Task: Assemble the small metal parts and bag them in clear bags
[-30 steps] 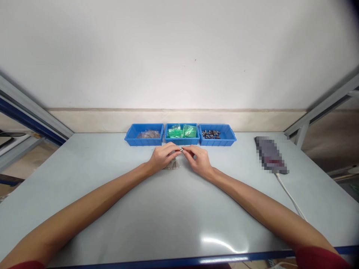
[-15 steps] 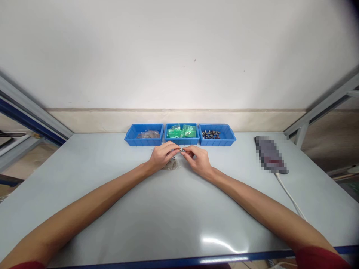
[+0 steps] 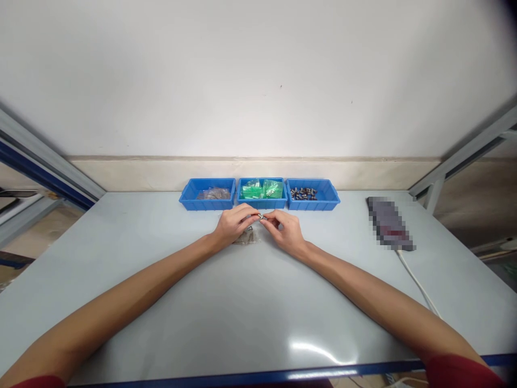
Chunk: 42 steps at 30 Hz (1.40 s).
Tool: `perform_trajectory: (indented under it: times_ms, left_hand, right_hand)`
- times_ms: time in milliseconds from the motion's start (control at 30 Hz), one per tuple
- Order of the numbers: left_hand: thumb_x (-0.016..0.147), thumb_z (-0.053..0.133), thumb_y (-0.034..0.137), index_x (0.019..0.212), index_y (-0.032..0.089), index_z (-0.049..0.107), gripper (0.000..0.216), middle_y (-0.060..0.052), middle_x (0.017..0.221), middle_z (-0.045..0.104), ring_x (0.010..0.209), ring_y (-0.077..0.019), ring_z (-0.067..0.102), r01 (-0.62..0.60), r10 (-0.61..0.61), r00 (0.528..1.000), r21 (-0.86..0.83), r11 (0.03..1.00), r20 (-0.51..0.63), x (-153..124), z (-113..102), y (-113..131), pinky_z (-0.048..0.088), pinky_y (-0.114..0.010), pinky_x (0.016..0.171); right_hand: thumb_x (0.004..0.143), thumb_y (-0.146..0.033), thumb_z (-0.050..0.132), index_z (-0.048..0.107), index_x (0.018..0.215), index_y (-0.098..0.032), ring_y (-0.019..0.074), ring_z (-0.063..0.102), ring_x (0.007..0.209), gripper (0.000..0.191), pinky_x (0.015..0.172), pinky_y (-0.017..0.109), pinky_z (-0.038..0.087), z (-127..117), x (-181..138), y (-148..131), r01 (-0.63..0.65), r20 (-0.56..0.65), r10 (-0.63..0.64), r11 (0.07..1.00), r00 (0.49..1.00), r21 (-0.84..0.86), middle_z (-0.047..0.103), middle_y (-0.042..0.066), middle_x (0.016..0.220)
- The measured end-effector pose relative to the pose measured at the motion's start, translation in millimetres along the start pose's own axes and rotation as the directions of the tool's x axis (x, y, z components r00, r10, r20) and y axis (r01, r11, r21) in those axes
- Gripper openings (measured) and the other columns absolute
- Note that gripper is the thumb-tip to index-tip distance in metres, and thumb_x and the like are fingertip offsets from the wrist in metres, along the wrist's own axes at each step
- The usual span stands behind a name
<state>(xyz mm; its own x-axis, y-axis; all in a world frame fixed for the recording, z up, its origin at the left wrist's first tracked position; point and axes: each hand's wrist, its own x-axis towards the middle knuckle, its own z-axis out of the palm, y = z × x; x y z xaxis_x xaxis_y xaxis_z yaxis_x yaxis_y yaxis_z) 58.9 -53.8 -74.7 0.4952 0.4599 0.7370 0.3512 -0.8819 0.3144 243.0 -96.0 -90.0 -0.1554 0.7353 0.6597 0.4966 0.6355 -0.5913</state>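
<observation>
Working from the head view, I have my left hand (image 3: 234, 225) and right hand (image 3: 285, 233) meeting over the grey workbench (image 3: 258, 302), fingertips together and clamped on a small metal part (image 3: 261, 216) from both sides. It's too small here to say for sure, but it looks like a threaded fitting. Pinching it between both hands seems to be for steadying something that tiny. A crumpled clear plastic bag (image 3: 245, 237) lies just below my left hand. Ahead, within easy reach, sit three blue bins in a row: a clear bag in the left bin (image 3: 207, 207), green bags in the middle bin (image 3: 262, 205), dark fittings in the right bin (image 3: 313, 206).
</observation>
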Motion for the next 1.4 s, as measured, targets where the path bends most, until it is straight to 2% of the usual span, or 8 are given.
perform_trajectory:
  times_ms: [433, 767, 1400]
  left_hand:
    - [0.093, 0.054, 0.026, 0.088, 0.015, 0.066, 0.018, -0.006, 0.081, 0.07, 0.075, -0.013, 0.064, 0.023, -0.023, 1.0, -0.003, 1.0, 0.016, -0.3, 0.3, 0.5, 0.051, -0.022, 0.067]
    - [0.093, 0.054, 0.024, 0.089, 0.014, 0.066, 0.017, -0.007, 0.082, 0.071, 0.076, -0.0135, 0.065, 0.009, -0.009, 1.0, 0.001, 1.0, 0.01, -0.5, 0.4, -0.4, 0.051, -0.022, 0.067]
    - [0.092, 0.055, 0.021, 0.088, 0.014, 0.066, 0.014, -0.006, 0.082, 0.07, 0.076, -0.0126, 0.064, -0.008, 0.008, 1.0, -0.011, 1.0, 0.009, -1.9, 1.5, -2.4, 0.051, -0.022, 0.069]
  right_hand:
    - [0.091, -0.028, 0.053, 0.067, 0.093, -0.019, 0.0141, 0.056, 0.061, 0.017, 0.059, 0.026, 0.045, -0.8, -0.2, 0.4, -0.003, 0.004, 0.003, 1.0, 1.0, -0.004, 0.066, 0.003, 0.071]
    - [0.09, -0.029, 0.055, 0.066, 0.087, -0.018, 0.0123, 0.051, 0.056, 0.016, 0.056, 0.024, 0.043, -0.5, -0.3, 1.1, 0.005, 0.002, -0.005, 1.0, 1.0, -0.016, 0.06, 0.0, 0.064]
    - [0.089, -0.029, 0.056, 0.064, 0.082, -0.017, 0.0112, 0.048, 0.054, 0.016, 0.054, 0.023, 0.04, -1.1, 0.0, -1.8, 0.005, 0.006, -0.005, 1.0, 1.0, 0.007, 0.056, 0.0, 0.061]
